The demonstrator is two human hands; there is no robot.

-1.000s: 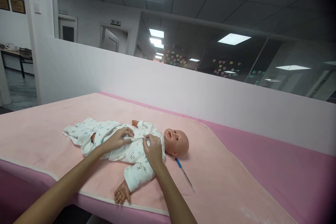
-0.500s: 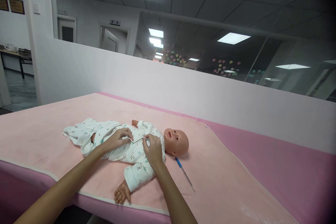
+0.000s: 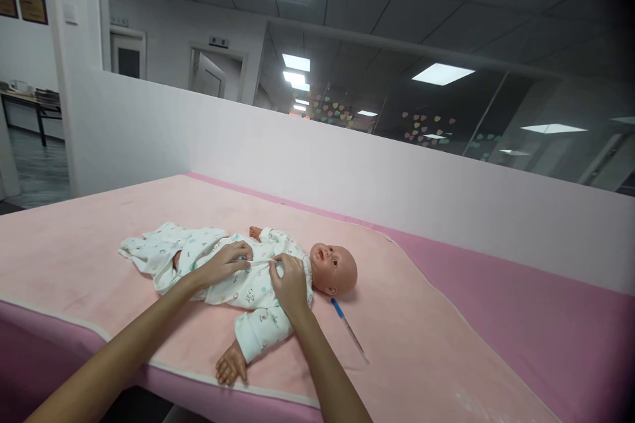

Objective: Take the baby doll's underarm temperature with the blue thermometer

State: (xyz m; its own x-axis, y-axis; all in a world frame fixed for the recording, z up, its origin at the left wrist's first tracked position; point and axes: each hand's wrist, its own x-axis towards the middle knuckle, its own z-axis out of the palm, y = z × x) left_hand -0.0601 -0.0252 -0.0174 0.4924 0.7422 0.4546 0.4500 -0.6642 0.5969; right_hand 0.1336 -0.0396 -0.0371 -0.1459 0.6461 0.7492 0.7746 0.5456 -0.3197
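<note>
Our left hand point(image 3: 225, 263) lies low over the middle of the outfit point(image 3: 238, 292), fingers curled and closed on what looks like a fold of its front. Our right hand point(image 3: 289, 281) is on the chest, thumb and fingertips drawn together on the cloth; between the two grips a narrow pale ridge of fabric runs fairly straight. The fingertips are partly hidden, so we cannot tell how much cloth each pinch has.

We judge the outfit light, thin and limp: it should crease easily, give no support of its own and want only a shallow pinch at the edges, since a hard pull could drag the doll point(image 3: 336, 269) along. The doll, on its back left of and below the frame's centre, head towards the right, looks smooth and firm at the head, perhaps a little slick; under the neck and seat would be the surest hold for lifting.

Just beside the head, below it in the frame, lies a slim blue-ended stick point(image 3: 350, 329), probably stiff and easily rolled. All this rests on a soft-looking pale mat point(image 3: 421, 344) over the table point(image 3: 536, 297), with a white partition point(image 3: 317, 158) behind.
</note>
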